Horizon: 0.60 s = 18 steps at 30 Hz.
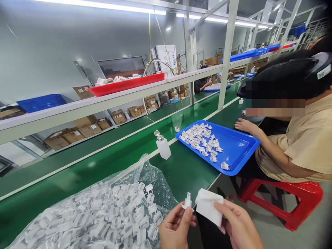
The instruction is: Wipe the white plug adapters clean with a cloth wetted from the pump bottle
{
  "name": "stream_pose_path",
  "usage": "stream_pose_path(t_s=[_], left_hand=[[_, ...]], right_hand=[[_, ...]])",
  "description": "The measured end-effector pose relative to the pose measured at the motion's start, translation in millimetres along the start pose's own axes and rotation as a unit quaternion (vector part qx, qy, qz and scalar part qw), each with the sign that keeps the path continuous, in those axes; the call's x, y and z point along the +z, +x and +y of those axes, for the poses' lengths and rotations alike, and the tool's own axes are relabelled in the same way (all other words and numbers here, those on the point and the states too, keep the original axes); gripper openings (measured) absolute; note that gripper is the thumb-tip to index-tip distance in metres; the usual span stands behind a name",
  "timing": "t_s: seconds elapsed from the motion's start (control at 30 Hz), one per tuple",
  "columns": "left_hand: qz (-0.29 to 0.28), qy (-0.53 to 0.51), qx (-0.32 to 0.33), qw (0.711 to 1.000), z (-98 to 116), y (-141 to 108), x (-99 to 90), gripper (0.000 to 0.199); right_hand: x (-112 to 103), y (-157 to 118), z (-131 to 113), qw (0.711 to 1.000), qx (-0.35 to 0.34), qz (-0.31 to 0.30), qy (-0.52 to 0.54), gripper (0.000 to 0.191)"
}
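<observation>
Between the fingers and thumb of my left hand is a small white plug adapter, its two pins pointing up. My right hand pinches a folded white cloth or wipe just beside it, apart from the adapter. To the left lies a clear plastic bag heaped with many white plug pieces. Ahead on the green bench stands a white dispenser bottle with its metal lid tipped up. A blue tray beyond my hands carries a pile of similar white adapters.
A co-worker sits on a red stool at the right, one hand near the tray. A white shelf holding a red tray runs above the green conveyor. A metal post rises behind the blue tray.
</observation>
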<state>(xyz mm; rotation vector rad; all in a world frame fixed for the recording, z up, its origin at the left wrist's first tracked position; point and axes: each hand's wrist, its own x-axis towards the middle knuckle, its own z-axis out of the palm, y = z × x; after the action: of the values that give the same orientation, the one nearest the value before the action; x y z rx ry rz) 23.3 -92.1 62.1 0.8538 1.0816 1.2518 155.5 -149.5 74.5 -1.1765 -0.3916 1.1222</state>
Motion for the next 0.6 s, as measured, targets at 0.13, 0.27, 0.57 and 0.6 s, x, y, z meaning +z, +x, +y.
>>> stream_pose_path(t_s=[0.13,0.27,0.57,0.6], left_hand=[[0.011,0.185,0.117,0.976,8.6,30.2,20.3,0.044],[-0.101,0.405,0.281,0.864,16.5,65.3,78.8,0.03],[-0.246,0.447,0.34,0.79,-27.5,122.9,217.1,0.044],[-0.256,0.452,0.338,0.785,-31.1,126.2,221.8,0.048]], right_hand=[[-20.6,12.2,-14.5,0.992,0.053,0.041,0.105,0.042],[-40.2,18.1,-24.3,0.991,0.055,0.063,0.103,0.043],[-71.8,30.8,-16.6,0.979,0.024,0.071,0.187,0.037],[-75.0,31.3,-16.4,0.98,0.023,0.071,0.185,0.038]])
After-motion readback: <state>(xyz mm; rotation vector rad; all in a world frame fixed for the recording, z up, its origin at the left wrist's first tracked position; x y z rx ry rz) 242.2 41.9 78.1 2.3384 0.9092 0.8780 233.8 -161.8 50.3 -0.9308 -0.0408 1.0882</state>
